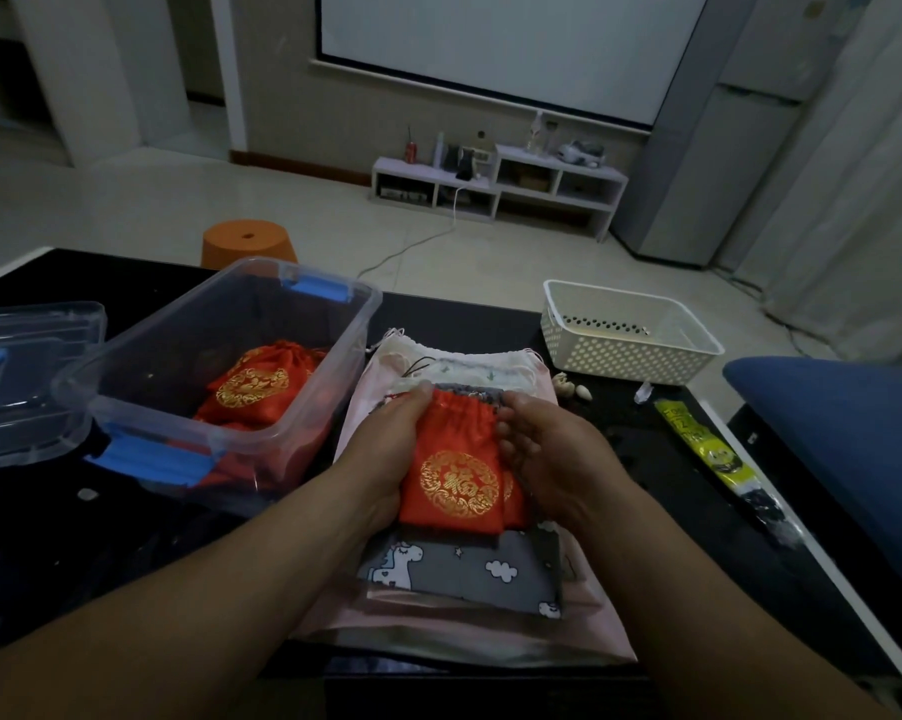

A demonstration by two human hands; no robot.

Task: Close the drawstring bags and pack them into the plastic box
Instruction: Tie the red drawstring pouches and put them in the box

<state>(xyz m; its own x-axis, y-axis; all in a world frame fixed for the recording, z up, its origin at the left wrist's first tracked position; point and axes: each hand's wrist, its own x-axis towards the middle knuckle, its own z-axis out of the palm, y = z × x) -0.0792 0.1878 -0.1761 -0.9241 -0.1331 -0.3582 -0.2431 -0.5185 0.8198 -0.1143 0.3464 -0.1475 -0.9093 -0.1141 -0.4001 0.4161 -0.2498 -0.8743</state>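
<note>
Red bag with a gold emblem is at mid-table, on top of a stack of flat bags, neck pointing to the far edge.

Hands:
- Left hand: grips the bag's left edge, thumb on top at the gathered neck, palm along the side.
- Right hand: fingers curled against the bag's right edge, holding it there, back of the hand up.
- Both forearms come in from the near edge.

Counts:
- Red bags: one in the hands; a second red bag shows just under its right side; one closed red bag lies in the box, with more red cloth beneath it, number not clear.
- Stack below: one grey bag with unicorns, one white bag, one pink bag at the bottom.
- One clear box, open, toward the left edge, two blue latches.
- One lid at the left edge beside the box.
- One white basket near the far right corner.
</note>
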